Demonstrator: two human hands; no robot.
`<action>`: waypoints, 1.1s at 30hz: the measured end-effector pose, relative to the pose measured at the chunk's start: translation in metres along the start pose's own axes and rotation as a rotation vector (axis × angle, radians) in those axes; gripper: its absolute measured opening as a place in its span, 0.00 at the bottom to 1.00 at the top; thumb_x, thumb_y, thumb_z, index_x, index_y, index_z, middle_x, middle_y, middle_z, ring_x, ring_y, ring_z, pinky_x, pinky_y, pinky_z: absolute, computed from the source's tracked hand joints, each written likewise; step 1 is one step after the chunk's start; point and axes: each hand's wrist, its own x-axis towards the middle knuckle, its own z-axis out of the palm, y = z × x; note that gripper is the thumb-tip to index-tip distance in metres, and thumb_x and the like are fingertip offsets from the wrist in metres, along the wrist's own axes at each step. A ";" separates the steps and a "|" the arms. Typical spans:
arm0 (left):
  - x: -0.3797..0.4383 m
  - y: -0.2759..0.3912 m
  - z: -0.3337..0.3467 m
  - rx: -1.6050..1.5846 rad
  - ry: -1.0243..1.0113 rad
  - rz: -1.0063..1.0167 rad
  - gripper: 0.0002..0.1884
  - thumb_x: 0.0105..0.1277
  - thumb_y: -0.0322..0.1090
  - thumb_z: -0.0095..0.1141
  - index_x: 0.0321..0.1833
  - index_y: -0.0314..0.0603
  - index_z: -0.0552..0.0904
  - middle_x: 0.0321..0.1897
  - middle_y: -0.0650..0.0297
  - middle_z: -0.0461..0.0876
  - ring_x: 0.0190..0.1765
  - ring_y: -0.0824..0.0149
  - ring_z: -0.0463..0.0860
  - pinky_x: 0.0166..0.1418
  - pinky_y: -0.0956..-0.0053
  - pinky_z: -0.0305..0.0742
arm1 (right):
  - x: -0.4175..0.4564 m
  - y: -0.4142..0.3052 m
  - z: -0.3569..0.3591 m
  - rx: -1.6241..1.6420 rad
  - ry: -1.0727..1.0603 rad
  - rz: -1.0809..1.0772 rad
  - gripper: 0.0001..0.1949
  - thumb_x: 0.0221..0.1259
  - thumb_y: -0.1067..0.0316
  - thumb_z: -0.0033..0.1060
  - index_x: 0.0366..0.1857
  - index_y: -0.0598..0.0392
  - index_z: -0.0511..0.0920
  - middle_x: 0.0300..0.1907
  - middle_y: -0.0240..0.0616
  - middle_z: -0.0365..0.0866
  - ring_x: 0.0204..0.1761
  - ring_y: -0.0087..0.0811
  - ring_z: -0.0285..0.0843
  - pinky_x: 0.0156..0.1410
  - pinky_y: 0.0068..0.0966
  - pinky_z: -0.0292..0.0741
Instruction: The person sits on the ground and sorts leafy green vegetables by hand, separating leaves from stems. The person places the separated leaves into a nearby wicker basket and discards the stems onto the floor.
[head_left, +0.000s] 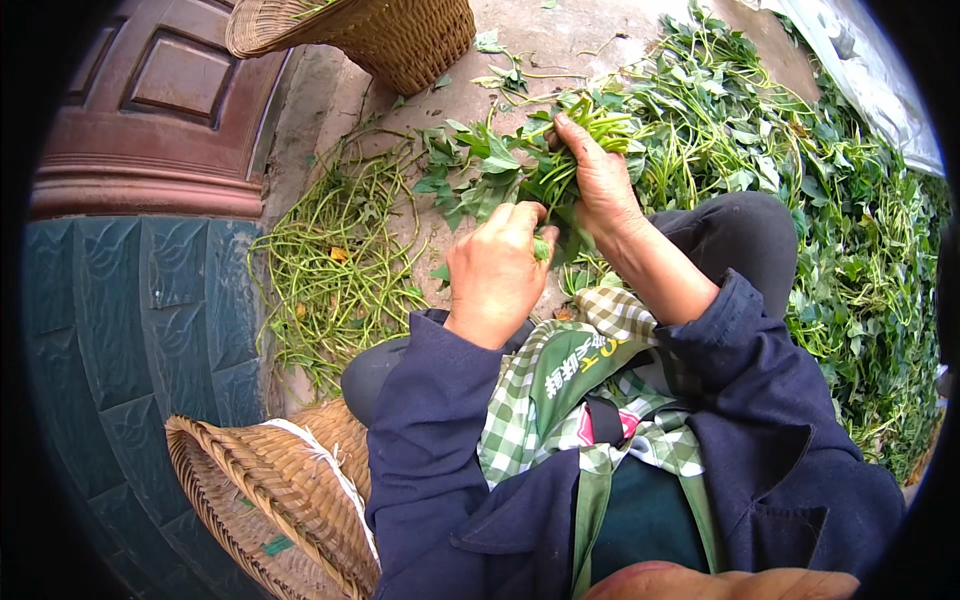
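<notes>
My right hand (604, 176) grips a bunch of leafy green vine cuttings (600, 129) by the stems, its thumb laid along the top. The cut stem ends point up and to the right, while broad leaves (499, 157) spread out leftward and below. Just below and left of it is my left hand (499, 266), fingers curled towards the thumb. A bit of green leaf or stem (541, 249) shows between that thumb and the fingers; the rest is hidden by the hand. Both hands are above the floor in front of my lap.
A tangled pile of mostly bare stems (341, 262) lies at left. Leafy vines (847, 247) heap along the right side. A woven basket (420, 45) stands at the top; another basket (277, 487) lies tilted at lower left. Beyond are a panelled door (180, 75), blue-tiled wall (112, 315) and plastic sheeting (877, 75).
</notes>
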 end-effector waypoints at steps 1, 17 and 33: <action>0.000 -0.003 0.003 0.036 0.019 -0.002 0.06 0.55 0.34 0.59 0.34 0.43 0.78 0.29 0.60 0.78 0.29 0.58 0.79 0.32 0.68 0.73 | 0.001 0.002 0.000 0.015 0.002 -0.015 0.07 0.56 0.63 0.61 0.29 0.52 0.76 0.26 0.28 0.76 0.26 0.20 0.71 0.33 0.19 0.71; 0.021 -0.032 -0.015 -0.599 0.454 -0.223 0.09 0.64 0.34 0.54 0.27 0.39 0.75 0.22 0.73 0.70 0.28 0.79 0.67 0.35 0.83 0.64 | 0.008 0.002 -0.009 0.190 -0.062 0.158 0.08 0.59 0.62 0.57 0.29 0.54 0.75 0.26 0.31 0.75 0.26 0.25 0.73 0.33 0.24 0.75; 0.015 -0.011 0.002 -0.340 0.058 -0.170 0.10 0.54 0.29 0.60 0.40 0.35 0.80 0.26 0.61 0.82 0.30 0.73 0.79 0.37 0.78 0.73 | -0.004 -0.001 0.001 -0.020 -0.154 -0.013 0.09 0.57 0.61 0.60 0.34 0.53 0.76 0.28 0.30 0.77 0.29 0.21 0.74 0.36 0.19 0.73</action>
